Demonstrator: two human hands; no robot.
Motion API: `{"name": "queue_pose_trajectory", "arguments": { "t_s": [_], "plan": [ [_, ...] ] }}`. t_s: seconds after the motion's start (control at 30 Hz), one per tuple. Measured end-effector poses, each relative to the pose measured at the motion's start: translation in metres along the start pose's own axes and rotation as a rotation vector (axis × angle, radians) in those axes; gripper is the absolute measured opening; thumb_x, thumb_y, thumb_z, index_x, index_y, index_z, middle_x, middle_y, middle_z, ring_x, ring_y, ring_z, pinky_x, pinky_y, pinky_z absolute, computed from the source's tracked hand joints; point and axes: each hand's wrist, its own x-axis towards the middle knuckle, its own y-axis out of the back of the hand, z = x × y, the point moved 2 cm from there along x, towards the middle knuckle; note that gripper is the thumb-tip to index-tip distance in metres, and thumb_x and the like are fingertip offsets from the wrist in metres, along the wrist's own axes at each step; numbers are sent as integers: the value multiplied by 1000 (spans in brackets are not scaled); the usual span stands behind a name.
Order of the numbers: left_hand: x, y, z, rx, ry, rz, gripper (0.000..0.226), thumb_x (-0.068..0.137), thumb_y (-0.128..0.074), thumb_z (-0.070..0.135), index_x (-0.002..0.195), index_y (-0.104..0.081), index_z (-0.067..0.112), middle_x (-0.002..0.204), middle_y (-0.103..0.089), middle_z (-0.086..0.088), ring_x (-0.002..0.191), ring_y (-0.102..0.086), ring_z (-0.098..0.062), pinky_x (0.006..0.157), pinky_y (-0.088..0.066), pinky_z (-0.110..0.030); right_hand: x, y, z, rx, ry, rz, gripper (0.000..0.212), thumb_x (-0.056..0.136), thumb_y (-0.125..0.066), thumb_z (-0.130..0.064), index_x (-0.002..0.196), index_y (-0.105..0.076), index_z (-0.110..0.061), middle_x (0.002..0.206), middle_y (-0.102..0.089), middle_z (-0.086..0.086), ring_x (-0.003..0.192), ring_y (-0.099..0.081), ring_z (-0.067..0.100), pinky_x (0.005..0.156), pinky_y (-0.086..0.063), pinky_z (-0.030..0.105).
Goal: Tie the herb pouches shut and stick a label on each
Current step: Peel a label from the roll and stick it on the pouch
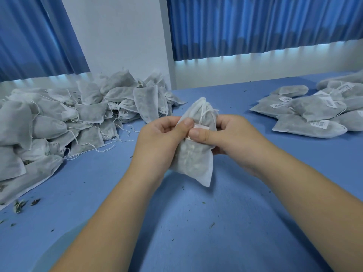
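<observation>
A white fabric herb pouch (pixel 193 160) is held upright above the blue table, its drawstring top gathered and pointing away from me. My left hand (pixel 159 142) grips its left side, thumb across the front. My right hand (pixel 231 134) grips the right side, and its thumb presses a small label (pixel 200 127) onto the front of the pouch. Most of the label is hidden under the two thumbs.
A big heap of unlabelled pouches (pixel 64 122) with loose strings fills the left of the table. Several labelled pouches (pixel 318 110) lie flat at the right. Herb crumbs (pixel 19 205) are scattered on the blue table (pixel 196 222). Blue curtains hang behind.
</observation>
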Motion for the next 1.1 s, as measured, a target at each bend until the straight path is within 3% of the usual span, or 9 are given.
{"name": "queue_pose_trajectory", "arguments": {
  "t_s": [0.1,0.17,0.23,0.37,0.57,0.73,0.83,0.97,1.1],
  "plan": [
    [1,0,-1,6,33,-35,20,84,-75,38,79,-77,19,84,-74,-8,75,-66,-17,72,-52,-35,0,-1,1,58,-7,28,17,84,-72,-25,91,-75,-10,90,-76,10,80,-73,19,64,-57,25],
    [2,0,-3,4,54,-63,29,76,-74,45,82,-77,17,90,-74,-16,77,-66,-21,69,-54,-35,0,0,1,65,-13,71,20,85,-71,-29,87,-75,-10,86,-76,11,77,-73,20,63,-57,26],
    [3,0,-5,1,56,-108,25,73,-75,44,82,-77,20,87,-75,-10,76,-69,-19,62,-54,-31,1,2,2,45,-18,127,30,85,-70,-34,86,-73,-4,83,-75,11,74,-73,22,64,-59,30],
    [1,-1,-10,52,108,-244,28,70,-81,36,94,-74,23,98,-77,-4,89,-73,-19,77,-55,-35,2,6,4,-32,-58,204,44,87,-66,-44,86,-71,-1,77,-75,9,67,-71,18,63,-57,30],
    [-3,-10,-11,40,150,-213,36,68,-75,29,101,-70,17,100,-76,-5,95,-73,-25,86,-57,-44,6,12,7,-64,-199,66,49,89,-54,-58,87,-75,-14,87,-76,4,82,-73,21,76,-58,34],
    [-4,-13,-11,-36,173,-128,23,79,-72,26,95,-69,10,95,-75,-10,86,-70,-26,80,-54,-43,4,18,4,-32,-121,-45,23,88,-66,-40,87,-72,-18,83,-75,2,75,-71,17,63,-55,26],
    [-3,-14,-11,-38,158,-62,33,73,-70,37,90,-69,9,88,-72,-11,82,-66,-25,79,-50,-42,2,22,2,6,-92,-135,3,85,-73,-23,86,-74,-21,89,-75,3,80,-71,17,65,-56,25],
    [0,-22,-12,-29,146,14,28,89,-69,34,91,-70,6,90,-73,-17,81,-66,-25,80,-53,-46,2,27,1,31,-131,-189,11,85,-71,-14,95,-72,-20,93,-75,2,84,-70,18,69,-58,28],
    [11,-37,-10,-26,126,83,21,92,-66,34,81,-69,16,75,-72,-2,68,-66,-16,68,-52,-36,1,35,2,-31,-246,-269,26,91,-66,-25,116,-65,-21,110,-73,4,99,-70,24,73,-57,32]
  ]
}}
